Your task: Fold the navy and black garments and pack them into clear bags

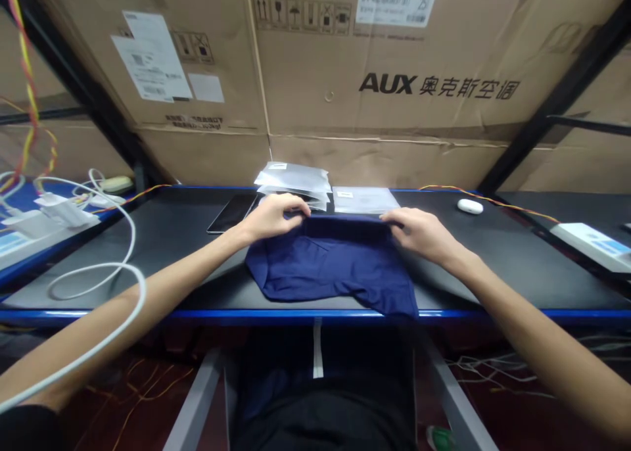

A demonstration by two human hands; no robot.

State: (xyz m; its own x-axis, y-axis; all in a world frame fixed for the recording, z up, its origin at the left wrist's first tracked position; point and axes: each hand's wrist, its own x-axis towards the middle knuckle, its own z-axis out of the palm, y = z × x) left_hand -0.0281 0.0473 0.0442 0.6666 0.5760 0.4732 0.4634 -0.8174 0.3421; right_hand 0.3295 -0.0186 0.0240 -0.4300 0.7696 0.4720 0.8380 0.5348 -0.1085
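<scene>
A dark navy piece of cloth (pixel 335 263), perhaps a garment, spreads over the front middle of the black tabletop. Its far edge is pinched at the left corner by my left hand (pixel 276 217), thumb against fingers. At the opposite end of that edge, my right hand (pixel 419 234) grips the cloth the same way, so the edge runs straight between both hands. The near side lies loose and wrinkled, with its right corner reaching the table's blue front edge. Just behind the hands are a stack of clear plastic bags (pixel 296 181) and another flat bag (pixel 365 200).
A dark tablet (pixel 233 213) lies left of the bags. To the right sits a white earbud case (pixel 470 206), with a power strip (pixel 594 246) farther over. A white cable (pixel 133 240) loops across my left arm from chargers (pixel 62 209). Large cardboard boxes (pixel 315 109) stand behind.
</scene>
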